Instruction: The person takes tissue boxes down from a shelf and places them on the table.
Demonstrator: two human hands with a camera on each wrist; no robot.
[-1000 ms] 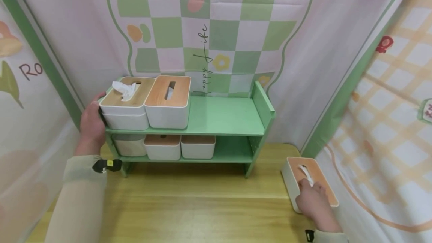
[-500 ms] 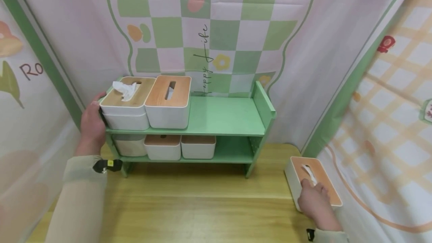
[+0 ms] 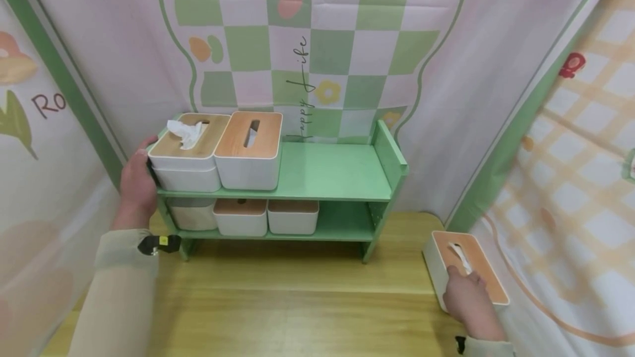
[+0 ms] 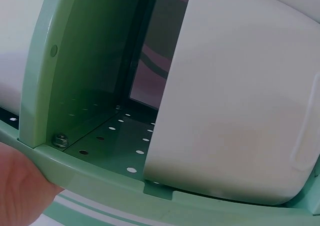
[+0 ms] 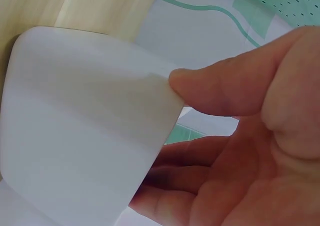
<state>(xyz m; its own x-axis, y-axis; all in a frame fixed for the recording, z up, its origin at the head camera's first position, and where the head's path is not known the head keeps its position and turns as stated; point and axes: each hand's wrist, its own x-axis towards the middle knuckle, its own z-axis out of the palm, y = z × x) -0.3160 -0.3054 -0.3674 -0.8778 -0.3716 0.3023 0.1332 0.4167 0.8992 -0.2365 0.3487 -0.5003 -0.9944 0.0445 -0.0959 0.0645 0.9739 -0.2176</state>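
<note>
My left hand [image 3: 137, 186] holds the left end of a green two-tier shelf [image 3: 332, 169]. In the left wrist view, part of this hand lies against the shelf's green edge; its other fingers are hidden. At the far right of the wooden table, my right hand [image 3: 468, 296] grips a white tissue box [image 3: 485, 263] with a wood-coloured lid. White tissue pokes from the lid's slot. The right wrist view shows the thumb on the edge of the box's white wall [image 5: 85, 126], with the other fingers reaching over the lid side.
Two tissue boxes, a left one [image 3: 215, 131] with tissue showing and a right one [image 3: 249, 172], stand on the upper tier. Below are several white containers, two with wood-coloured lids [image 3: 240, 219]. Patterned curtains [image 3: 327, 48] hang behind and at both sides.
The tissue box under my right hand has slid slightly rightward, and the hand has moved with it. My left hand stays at the shelf's end. The head view has shifted a little.
</note>
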